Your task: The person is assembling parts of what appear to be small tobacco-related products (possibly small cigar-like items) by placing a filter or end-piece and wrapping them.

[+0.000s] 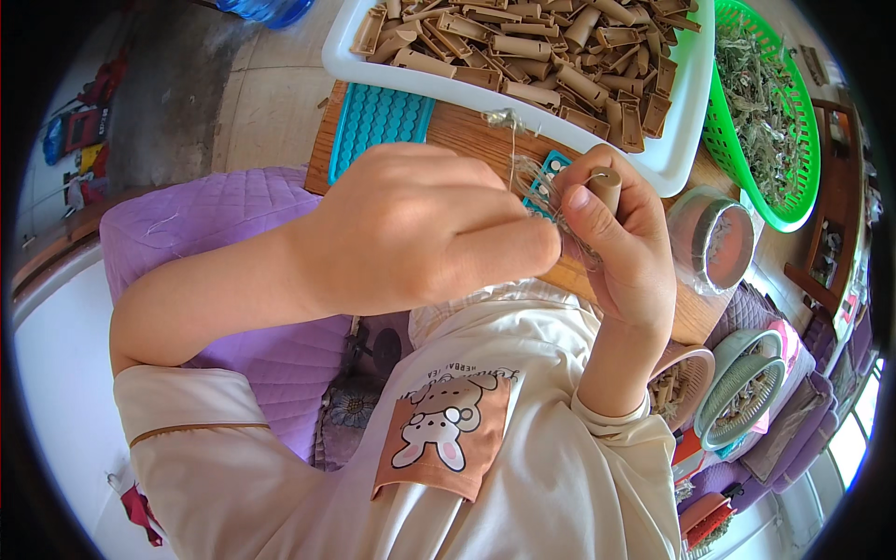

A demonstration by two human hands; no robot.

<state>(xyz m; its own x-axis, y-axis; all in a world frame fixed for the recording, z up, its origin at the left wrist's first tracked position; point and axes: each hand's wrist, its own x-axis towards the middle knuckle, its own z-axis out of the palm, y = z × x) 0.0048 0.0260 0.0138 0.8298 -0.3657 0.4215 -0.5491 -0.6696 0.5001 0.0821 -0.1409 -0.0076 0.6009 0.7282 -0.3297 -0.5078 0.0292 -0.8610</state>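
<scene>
My right hand (627,245) is closed around a small brown tube (606,189), whose rounded end sticks up between thumb and fingers. Wispy dried plant strands (532,173) hang at the same fingers, on the side facing my other hand. My left hand (420,233) is curled shut close beside them, its back turned up. Its fingertips are hidden, so whatever they pinch cannot be made out. Just behind the hands lies a small teal piece with pale round dots (549,173) on the wooden table (457,135).
A white bin (686,103) heaped with brown half-tube pieces stands at the table's far side. Right of it are a green basket (803,140) of dried herbs and a clear jar (714,241). A teal ridged tray (378,126) lies left. Further baskets (744,387) stand lower right.
</scene>
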